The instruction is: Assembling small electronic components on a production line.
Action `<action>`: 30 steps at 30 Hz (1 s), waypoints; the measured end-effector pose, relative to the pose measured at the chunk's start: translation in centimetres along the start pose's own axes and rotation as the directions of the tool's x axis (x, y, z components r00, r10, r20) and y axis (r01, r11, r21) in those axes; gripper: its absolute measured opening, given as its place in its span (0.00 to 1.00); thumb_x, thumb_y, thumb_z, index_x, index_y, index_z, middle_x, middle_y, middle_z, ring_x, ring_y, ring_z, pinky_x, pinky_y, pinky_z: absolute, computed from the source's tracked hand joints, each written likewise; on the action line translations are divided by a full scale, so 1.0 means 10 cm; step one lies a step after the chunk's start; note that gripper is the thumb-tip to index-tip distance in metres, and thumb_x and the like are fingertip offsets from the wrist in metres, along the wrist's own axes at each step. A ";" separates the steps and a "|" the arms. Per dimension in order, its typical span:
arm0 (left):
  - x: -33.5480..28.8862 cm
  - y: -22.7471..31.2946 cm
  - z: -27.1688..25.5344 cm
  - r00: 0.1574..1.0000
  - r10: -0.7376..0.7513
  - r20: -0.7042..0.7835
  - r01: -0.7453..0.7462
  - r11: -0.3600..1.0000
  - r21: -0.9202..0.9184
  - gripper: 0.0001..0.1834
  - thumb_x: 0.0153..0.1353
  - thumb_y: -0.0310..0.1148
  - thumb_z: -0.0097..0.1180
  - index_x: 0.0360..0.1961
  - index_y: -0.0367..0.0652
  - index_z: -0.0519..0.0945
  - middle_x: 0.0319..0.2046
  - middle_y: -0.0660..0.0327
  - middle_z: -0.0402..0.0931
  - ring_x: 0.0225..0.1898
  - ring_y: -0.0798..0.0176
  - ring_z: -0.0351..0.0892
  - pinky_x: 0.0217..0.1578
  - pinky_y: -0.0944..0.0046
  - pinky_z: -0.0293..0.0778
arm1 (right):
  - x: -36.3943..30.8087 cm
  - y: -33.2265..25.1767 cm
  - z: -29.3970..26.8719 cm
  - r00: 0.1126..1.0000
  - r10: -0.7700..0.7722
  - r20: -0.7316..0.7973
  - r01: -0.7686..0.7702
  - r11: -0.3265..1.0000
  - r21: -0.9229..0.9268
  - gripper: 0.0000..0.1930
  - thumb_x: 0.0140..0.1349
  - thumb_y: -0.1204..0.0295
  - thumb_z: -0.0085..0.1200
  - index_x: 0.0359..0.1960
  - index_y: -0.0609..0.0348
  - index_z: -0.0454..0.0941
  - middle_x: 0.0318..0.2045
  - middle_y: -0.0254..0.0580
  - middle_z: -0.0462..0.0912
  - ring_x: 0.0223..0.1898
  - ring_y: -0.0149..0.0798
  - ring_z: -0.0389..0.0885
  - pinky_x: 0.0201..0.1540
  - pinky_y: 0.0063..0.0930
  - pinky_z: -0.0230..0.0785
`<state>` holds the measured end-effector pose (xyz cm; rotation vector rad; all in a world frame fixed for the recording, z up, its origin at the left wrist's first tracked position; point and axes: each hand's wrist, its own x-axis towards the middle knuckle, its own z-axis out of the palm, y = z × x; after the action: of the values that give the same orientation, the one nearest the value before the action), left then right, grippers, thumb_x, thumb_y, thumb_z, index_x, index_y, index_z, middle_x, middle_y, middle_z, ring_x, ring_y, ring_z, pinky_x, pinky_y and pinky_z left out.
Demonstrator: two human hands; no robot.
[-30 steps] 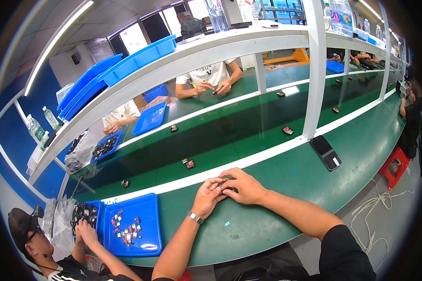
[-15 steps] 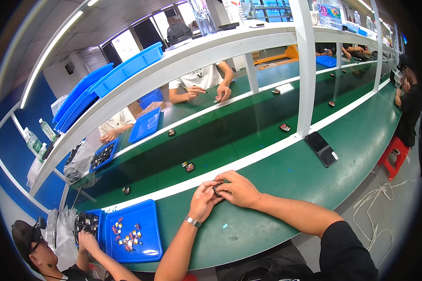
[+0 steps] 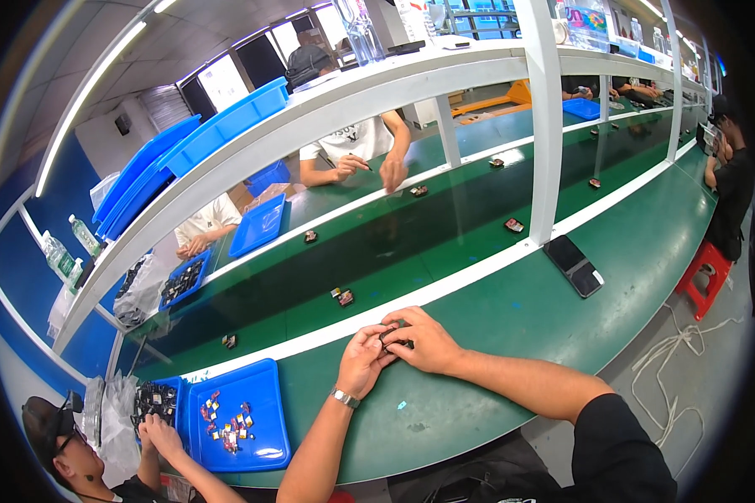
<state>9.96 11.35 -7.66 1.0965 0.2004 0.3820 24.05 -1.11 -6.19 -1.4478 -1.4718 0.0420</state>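
Green and bent by the lens, the bench (image 3: 495,360) is spread from 8 o'clock round to 2 o'clock, as counted throughout from where the hands meet. Past its white strip (image 3: 445,283) a green belt (image 3: 445,243) is laid, and above that a white shelf (image 3: 335,96) is carried on posts, blue trays (image 3: 226,126) being stacked on it at 11 o'clock. At 8 o'clock a co-worker (image 3: 147,474) in a cap is seen, both hands held at a bin of black parts. At 12 o'clock, across the belt, a slim dark tool is held by a person in white (image 3: 344,151). Nearer, at 8 o'clock, a blue tray (image 3: 264,394) is set on the bench, strewn with small red, yellow and white pieces (image 3: 231,436). A red stool (image 3: 707,289) is placed at 3 o'clock, and a phone (image 3: 574,267) is laid at 2 o'clock. A dark part (image 3: 388,335) is pinched between the fingertips of the left hand (image 3: 362,360) and the right hand (image 3: 429,342), just above the bench, and is mostly hidden by them. On the left wrist a metal watch (image 3: 345,397) is worn.
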 end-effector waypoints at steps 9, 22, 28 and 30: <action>0.01 -0.04 0.03 0.999 0.019 -0.032 -0.019 1.000 0.018 0.12 0.68 0.27 0.50 0.52 0.41 0.69 0.58 0.54 0.70 0.55 0.60 0.74 0.56 0.54 0.74 | -0.03 0.00 0.10 0.994 0.010 -0.107 -0.007 1.000 0.027 0.06 0.51 0.76 0.60 0.32 0.59 0.83 0.47 0.39 0.77 0.52 0.44 0.72 0.53 0.35 0.70; 0.02 -0.06 -0.02 0.995 0.099 -0.001 -0.099 0.992 -0.073 0.13 0.67 0.26 0.51 0.51 0.42 0.69 0.58 0.55 0.70 0.55 0.59 0.73 0.55 0.54 0.74 | 0.02 -0.11 -0.01 0.972 -0.188 -0.140 0.175 0.980 -0.098 0.08 0.48 0.79 0.59 0.32 0.59 0.82 0.49 0.43 0.76 0.54 0.46 0.72 0.56 0.39 0.67; 0.02 -0.06 0.02 0.994 0.105 0.003 -0.105 0.993 -0.055 0.14 0.66 0.27 0.52 0.52 0.41 0.68 0.59 0.54 0.69 0.56 0.59 0.73 0.55 0.54 0.74 | 0.00 -0.06 0.04 0.985 -0.102 -0.137 0.099 0.995 -0.034 0.08 0.48 0.78 0.61 0.33 0.57 0.83 0.51 0.42 0.76 0.56 0.47 0.70 0.56 0.38 0.67; 0.03 -0.06 0.04 0.995 0.097 0.001 -0.097 0.993 -0.061 0.15 0.66 0.27 0.53 0.52 0.41 0.68 0.60 0.54 0.68 0.56 0.58 0.73 0.55 0.53 0.74 | -0.02 -0.06 0.05 0.987 -0.069 -0.146 0.067 0.998 -0.018 0.08 0.49 0.77 0.61 0.33 0.56 0.84 0.52 0.41 0.76 0.56 0.46 0.70 0.56 0.38 0.67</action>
<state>10.44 10.91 -8.03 1.0494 0.1310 0.4700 23.24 -1.07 -6.19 -1.3801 -1.4021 -0.1141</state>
